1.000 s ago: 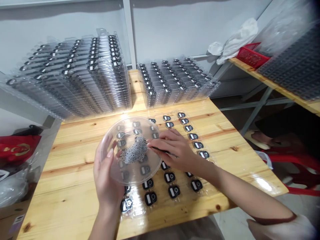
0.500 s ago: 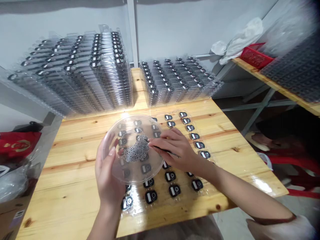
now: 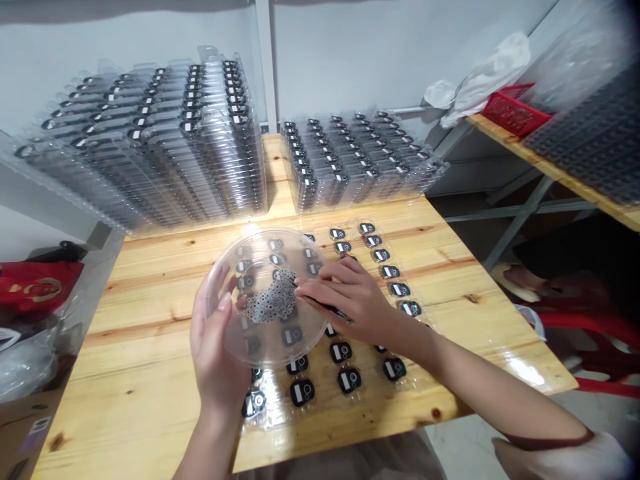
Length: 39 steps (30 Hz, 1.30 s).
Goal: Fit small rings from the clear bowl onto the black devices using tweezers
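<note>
My left hand [image 3: 220, 353] grips a clear round plastic dish [image 3: 227, 343] by its left edge, thumb over the rim. Inside the dish lies a heap of tiny grey ring-shaped parts [image 3: 273, 300]. Closed around dark tweezers [image 3: 327, 307], my right hand [image 3: 357, 297] is over the dish's right side. The tweezer tips reach the right edge of the heap; whether they pinch a part is too small to tell. Beneath the dish, a clear plastic tray [image 3: 320, 373] with rows of black rounded pieces [image 3: 349, 380] lies on the wooden table [image 3: 155, 320], partly hidden by my hands.
A tall stack of filled clear trays [image 3: 165, 153] stands at the table's back left, and a lower stack [image 3: 355, 160] at the back right. A side shelf at right bears a red basket [image 3: 515, 113]. A red stool [image 3: 590, 330] stands below it.
My right hand has shifted very slightly, and the tweezers have tilted in its fingers, their rear end closer to the palm. The left hand and dish have hardly moved.
</note>
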### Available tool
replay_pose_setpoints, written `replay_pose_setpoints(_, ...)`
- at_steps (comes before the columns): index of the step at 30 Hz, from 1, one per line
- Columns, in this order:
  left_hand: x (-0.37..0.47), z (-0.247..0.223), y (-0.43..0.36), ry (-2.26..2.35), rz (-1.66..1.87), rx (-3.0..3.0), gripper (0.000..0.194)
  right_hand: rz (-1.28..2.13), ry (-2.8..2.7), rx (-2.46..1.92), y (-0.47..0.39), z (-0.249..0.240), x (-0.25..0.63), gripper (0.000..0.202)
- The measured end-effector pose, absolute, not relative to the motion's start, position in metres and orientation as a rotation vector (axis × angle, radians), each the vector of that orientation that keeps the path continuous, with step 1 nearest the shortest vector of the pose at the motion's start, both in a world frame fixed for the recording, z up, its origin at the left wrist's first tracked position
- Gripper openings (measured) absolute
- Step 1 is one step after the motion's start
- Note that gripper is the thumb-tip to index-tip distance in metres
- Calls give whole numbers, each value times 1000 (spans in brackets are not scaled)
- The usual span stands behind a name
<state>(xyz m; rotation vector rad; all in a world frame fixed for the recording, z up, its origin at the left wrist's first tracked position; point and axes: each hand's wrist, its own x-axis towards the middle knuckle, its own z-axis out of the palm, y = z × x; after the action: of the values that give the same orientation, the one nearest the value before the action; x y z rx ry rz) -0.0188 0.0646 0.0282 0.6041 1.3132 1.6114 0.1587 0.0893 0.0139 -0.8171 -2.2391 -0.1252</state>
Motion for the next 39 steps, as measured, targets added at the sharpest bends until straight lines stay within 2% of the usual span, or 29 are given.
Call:
replay_pose_setpoints(15,-23,25,64,1308,1585,662,34,17,-2190,-824,87,20,163,14)
replay_pose_setpoints(24,-33,29,69,1294,1692,574,35,486,-1453,-1073,113,34,191,1)
replay_pose_setpoints(28,-37,31,73,1290,1744,548,37,714,-1239,-1180,136,15,199,16)
replay_pose_setpoints(32,-37,33,73,1294,1742,538,37,763,-1332,-1299,153,-8,202,28)
replay_pose_setpoints(39,-38,33,72,1286,1725,544,33,747,-1468,-1390,172,-31,205,29)
